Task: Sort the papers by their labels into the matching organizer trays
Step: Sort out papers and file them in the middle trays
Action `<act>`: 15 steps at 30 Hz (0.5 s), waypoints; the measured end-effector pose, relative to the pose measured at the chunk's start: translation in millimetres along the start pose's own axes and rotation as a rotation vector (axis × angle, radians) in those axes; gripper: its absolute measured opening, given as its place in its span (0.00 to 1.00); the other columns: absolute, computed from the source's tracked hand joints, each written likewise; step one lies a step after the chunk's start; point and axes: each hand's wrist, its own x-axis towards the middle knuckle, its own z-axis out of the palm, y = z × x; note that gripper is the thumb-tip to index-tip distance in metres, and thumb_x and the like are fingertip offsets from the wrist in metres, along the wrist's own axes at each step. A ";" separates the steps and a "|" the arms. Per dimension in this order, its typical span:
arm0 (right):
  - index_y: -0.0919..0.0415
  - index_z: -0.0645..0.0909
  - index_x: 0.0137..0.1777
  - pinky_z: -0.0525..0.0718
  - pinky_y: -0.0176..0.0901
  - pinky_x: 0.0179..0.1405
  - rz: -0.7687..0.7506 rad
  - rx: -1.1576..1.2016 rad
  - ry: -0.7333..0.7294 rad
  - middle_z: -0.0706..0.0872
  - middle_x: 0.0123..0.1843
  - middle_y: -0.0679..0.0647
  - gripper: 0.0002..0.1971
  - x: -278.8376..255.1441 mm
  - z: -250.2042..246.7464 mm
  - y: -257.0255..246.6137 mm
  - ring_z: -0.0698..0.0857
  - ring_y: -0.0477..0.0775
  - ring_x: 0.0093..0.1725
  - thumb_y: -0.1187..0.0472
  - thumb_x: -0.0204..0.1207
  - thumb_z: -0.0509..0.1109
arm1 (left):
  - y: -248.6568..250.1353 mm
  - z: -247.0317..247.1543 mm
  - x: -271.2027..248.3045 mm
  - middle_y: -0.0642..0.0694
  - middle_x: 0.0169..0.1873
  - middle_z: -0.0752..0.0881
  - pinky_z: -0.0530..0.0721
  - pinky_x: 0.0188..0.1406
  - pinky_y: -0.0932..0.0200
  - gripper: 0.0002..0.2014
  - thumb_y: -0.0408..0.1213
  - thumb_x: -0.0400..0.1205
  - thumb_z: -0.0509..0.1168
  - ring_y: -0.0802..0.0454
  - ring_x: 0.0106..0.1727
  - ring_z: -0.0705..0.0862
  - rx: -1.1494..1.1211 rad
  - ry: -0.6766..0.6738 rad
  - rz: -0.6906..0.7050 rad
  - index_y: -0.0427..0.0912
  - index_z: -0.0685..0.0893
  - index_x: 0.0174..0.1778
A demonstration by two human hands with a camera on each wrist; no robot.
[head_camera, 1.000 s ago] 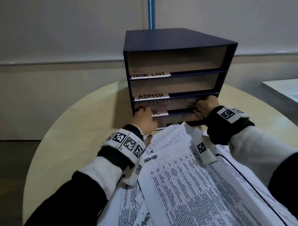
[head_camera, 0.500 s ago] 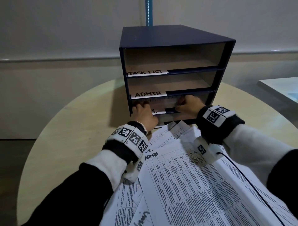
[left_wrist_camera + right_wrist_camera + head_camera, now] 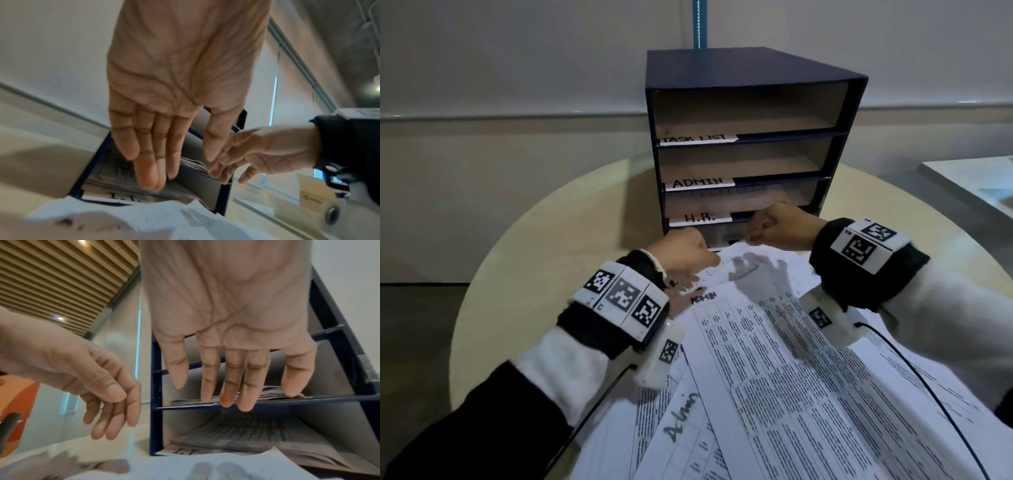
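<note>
A dark blue organizer [image 3: 750,68] stands at the back of the table, with trays labelled TASK LIST [image 3: 697,138], ADMIN [image 3: 698,181], H.R. [image 3: 700,217] and, at the bottom, I.T. [image 3: 186,451]. Printed sheets [image 3: 267,394] lie in the H.R. tray and more [image 3: 246,433] in the I.T. tray. The top two trays look bare. My left hand [image 3: 688,255] [image 3: 164,162] and right hand [image 3: 777,226] [image 3: 226,386] hover just in front of the lower trays, fingers loosely extended, holding nothing. Under them spreads a pile of papers [image 3: 774,359]; its top sheet reads ADMIN [image 3: 703,298].
The round pale wooden table [image 3: 534,274] carries everything. A sheet with handwritten "Admin" [image 3: 681,418] sticks out at the pile's near left. A white surface [image 3: 969,181] sits off to the right. Behind the organizer is a wall with a blue pole [image 3: 700,24].
Both hands have drawn back out of the H.R. tray toward the pile and hold nothing. The H.R. label is uncovered. The sheets stay in the tray.
</note>
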 end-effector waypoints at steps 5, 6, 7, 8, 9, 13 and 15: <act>0.58 0.82 0.59 0.74 0.40 0.56 -0.006 -0.111 -0.179 0.81 0.54 0.51 0.13 -47.5 16.6 4.3 0.78 0.50 0.53 0.54 0.79 0.66 | -14.6 14.4 -20.3 0.43 0.46 0.81 0.71 0.36 0.58 0.14 0.50 0.81 0.62 0.48 0.44 0.77 0.220 -0.061 -0.072 0.40 0.79 0.47; 0.57 0.82 0.58 0.74 0.41 0.56 0.008 -0.137 -0.195 0.82 0.56 0.52 0.13 -54.4 20.9 6.4 0.78 0.50 0.53 0.53 0.78 0.67 | -16.6 16.4 -23.5 0.43 0.49 0.81 0.73 0.38 0.59 0.15 0.49 0.81 0.62 0.48 0.46 0.78 0.224 -0.053 -0.094 0.39 0.79 0.50; 0.57 0.82 0.57 0.74 0.41 0.56 0.021 -0.152 -0.202 0.83 0.58 0.53 0.13 -60.2 24.7 8.1 0.78 0.50 0.54 0.52 0.78 0.67 | -17.8 17.7 -26.1 0.43 0.49 0.81 0.73 0.39 0.59 0.16 0.48 0.81 0.62 0.47 0.46 0.78 0.225 -0.041 -0.110 0.38 0.79 0.53; 0.57 0.83 0.57 0.73 0.41 0.56 0.034 -0.157 -0.200 0.83 0.58 0.53 0.13 -64.8 28.8 10.1 0.78 0.50 0.54 0.52 0.78 0.67 | -18.1 19.0 -29.3 0.43 0.49 0.81 0.74 0.39 0.59 0.15 0.47 0.81 0.63 0.47 0.46 0.78 0.226 -0.028 -0.112 0.37 0.79 0.53; 0.58 0.83 0.57 0.74 0.41 0.56 0.043 -0.154 -0.191 0.84 0.59 0.53 0.13 -68.5 32.3 11.9 0.78 0.50 0.54 0.52 0.77 0.67 | -17.6 20.0 -32.0 0.43 0.48 0.80 0.73 0.38 0.59 0.13 0.45 0.80 0.65 0.47 0.46 0.77 0.222 -0.014 -0.104 0.38 0.80 0.51; 0.58 0.80 0.61 0.73 0.39 0.54 0.037 -0.135 -0.130 0.82 0.62 0.55 0.15 -77.1 39.5 14.7 0.77 0.51 0.54 0.56 0.76 0.70 | -11.4 23.0 -43.4 0.42 0.57 0.78 0.72 0.35 0.62 0.14 0.34 0.79 0.67 0.49 0.50 0.75 0.184 0.043 -0.028 0.39 0.79 0.60; 0.57 0.72 0.71 0.73 0.40 0.58 0.007 -0.122 -0.092 0.76 0.70 0.55 0.26 -81.1 39.8 15.1 0.76 0.52 0.60 0.59 0.73 0.73 | -7.5 25.7 -47.0 0.43 0.65 0.77 0.76 0.48 0.62 0.18 0.33 0.80 0.65 0.47 0.56 0.78 0.152 0.015 0.039 0.39 0.77 0.66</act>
